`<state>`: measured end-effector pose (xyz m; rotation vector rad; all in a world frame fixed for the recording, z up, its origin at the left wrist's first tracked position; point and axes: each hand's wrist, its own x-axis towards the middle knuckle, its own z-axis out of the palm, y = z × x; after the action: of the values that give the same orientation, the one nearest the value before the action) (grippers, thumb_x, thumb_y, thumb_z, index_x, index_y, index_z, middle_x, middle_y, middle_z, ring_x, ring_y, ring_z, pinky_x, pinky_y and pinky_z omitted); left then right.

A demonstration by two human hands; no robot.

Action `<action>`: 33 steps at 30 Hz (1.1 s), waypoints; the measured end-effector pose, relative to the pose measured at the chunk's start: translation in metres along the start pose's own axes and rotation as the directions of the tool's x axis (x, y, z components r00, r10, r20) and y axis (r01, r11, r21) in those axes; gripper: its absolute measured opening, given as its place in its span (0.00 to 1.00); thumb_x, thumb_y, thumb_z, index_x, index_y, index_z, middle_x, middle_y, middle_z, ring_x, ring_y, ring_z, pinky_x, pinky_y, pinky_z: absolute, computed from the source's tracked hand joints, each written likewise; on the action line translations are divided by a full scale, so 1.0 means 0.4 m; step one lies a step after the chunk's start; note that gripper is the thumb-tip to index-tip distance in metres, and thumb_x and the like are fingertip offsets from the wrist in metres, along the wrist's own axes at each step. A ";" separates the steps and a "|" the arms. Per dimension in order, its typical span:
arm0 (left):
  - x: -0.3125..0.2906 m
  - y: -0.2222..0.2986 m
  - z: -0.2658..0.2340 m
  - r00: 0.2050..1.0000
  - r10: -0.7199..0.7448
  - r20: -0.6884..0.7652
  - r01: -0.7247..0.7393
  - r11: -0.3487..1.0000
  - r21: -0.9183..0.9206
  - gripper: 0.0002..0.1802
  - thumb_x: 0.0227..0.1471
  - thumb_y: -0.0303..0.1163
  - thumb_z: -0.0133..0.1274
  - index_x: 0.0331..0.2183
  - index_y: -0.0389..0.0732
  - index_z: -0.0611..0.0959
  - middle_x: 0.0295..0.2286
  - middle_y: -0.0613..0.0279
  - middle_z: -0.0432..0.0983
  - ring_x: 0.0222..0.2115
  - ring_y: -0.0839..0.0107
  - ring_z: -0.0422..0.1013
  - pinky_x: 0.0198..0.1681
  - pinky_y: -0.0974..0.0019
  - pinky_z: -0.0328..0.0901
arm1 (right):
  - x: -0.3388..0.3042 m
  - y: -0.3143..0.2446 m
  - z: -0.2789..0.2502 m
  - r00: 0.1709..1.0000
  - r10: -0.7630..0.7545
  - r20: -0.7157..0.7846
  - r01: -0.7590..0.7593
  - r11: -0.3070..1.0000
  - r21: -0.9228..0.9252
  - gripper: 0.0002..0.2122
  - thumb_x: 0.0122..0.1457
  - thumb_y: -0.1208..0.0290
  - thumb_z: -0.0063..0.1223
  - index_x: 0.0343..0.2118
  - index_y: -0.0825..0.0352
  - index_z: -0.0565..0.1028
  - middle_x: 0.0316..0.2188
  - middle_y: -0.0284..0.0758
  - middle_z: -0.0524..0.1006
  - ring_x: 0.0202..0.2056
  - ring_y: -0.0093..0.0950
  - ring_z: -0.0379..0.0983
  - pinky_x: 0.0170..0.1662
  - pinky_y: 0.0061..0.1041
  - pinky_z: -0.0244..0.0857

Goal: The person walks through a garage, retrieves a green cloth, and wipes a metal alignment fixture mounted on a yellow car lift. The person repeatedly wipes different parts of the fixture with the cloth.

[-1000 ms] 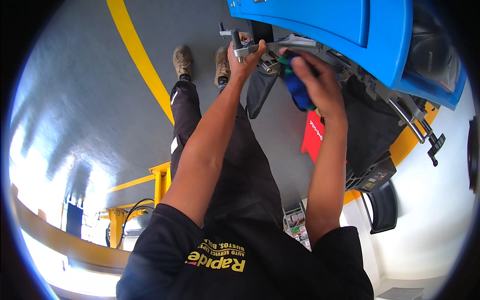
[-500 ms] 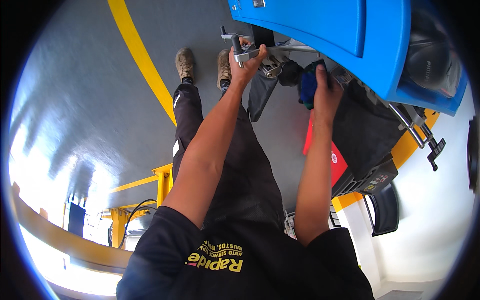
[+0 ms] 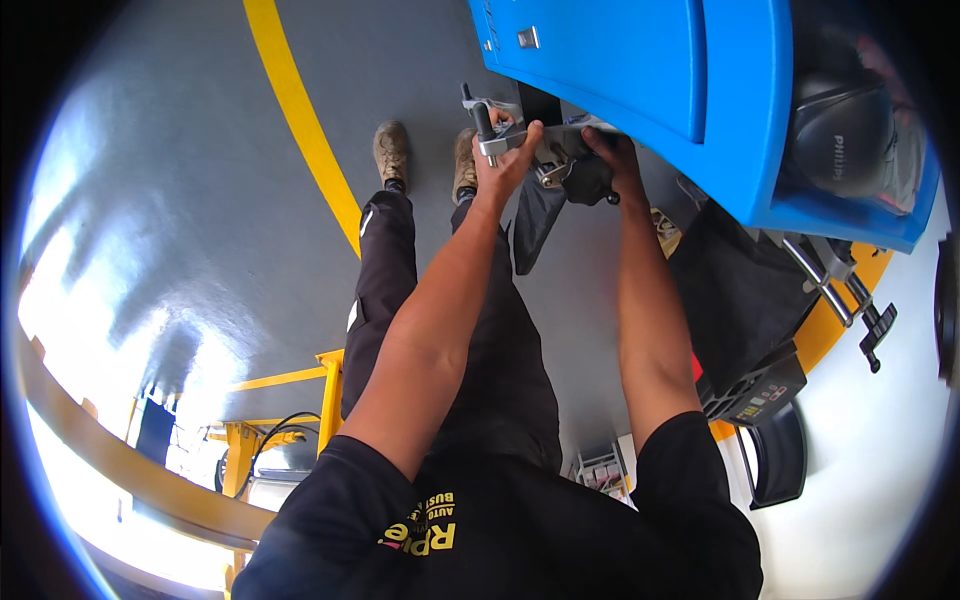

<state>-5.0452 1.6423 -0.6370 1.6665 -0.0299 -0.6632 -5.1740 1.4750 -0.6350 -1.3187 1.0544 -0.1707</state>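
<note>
A metal wheel clamp (image 3: 555,172) with grey arms, black pegs and a round black knob (image 3: 588,181) is held in front of the blue cabinet. My left hand (image 3: 502,168) is closed around its left arm, close by an upright black peg (image 3: 484,122). My right hand (image 3: 618,165) grips the far right part of the clamp, just beyond the knob, thumb toward the cabinet. The right fingers are partly hidden behind the clamp. A dark flat panel (image 3: 537,222) hangs below the clamp's middle.
The blue cabinet (image 3: 640,60) fills the far right, with a second metal clamp (image 3: 825,280) on its side. A dark cover (image 3: 735,290) and a black box with buttons (image 3: 760,390) lie to the right. A yellow line (image 3: 300,120) crosses the grey floor; yellow rails (image 3: 332,400) stand at left.
My right hand has moved left from beside the clamp onto it. The dark blue-green cloth it held is no longer visible. My left hand keeps its hold on the clamp.
</note>
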 end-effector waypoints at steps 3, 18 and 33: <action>-0.010 0.018 0.002 0.999 -0.031 -0.005 0.032 0.996 0.089 0.23 0.51 0.39 0.71 0.33 0.39 0.72 0.20 0.60 0.76 0.22 0.71 0.71 0.29 0.61 0.68 | 0.015 -0.015 0.004 1.000 -0.010 0.027 0.011 0.999 -0.045 0.23 0.61 0.58 0.68 0.51 0.70 0.77 0.45 0.34 0.79 0.45 0.26 0.76 0.48 0.27 0.69; -0.061 0.073 0.011 0.998 -0.012 -0.069 0.024 0.985 0.169 0.23 0.53 0.42 0.70 0.33 0.40 0.73 0.21 0.63 0.73 0.23 0.71 0.72 0.30 0.60 0.68 | -0.027 -0.086 -0.018 0.997 -0.067 0.039 0.073 0.980 -0.186 0.15 0.58 0.66 0.68 0.43 0.68 0.79 0.39 0.32 0.80 0.42 0.24 0.76 0.46 0.26 0.69; -0.243 0.105 -0.067 0.975 -0.197 0.102 0.170 0.960 0.223 0.24 0.56 0.45 0.70 0.32 0.41 0.72 0.22 0.63 0.71 0.25 0.74 0.68 0.28 0.62 0.65 | -0.248 -0.086 -0.038 0.997 0.075 -0.026 -0.078 0.976 -0.202 0.14 0.55 0.70 0.71 0.42 0.65 0.79 0.37 0.32 0.81 0.40 0.24 0.77 0.47 0.28 0.70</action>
<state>-5.0999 1.6941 -0.5578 1.8473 -0.0357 -0.9310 -5.2246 1.5175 -0.5518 -1.4585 1.1599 -0.0175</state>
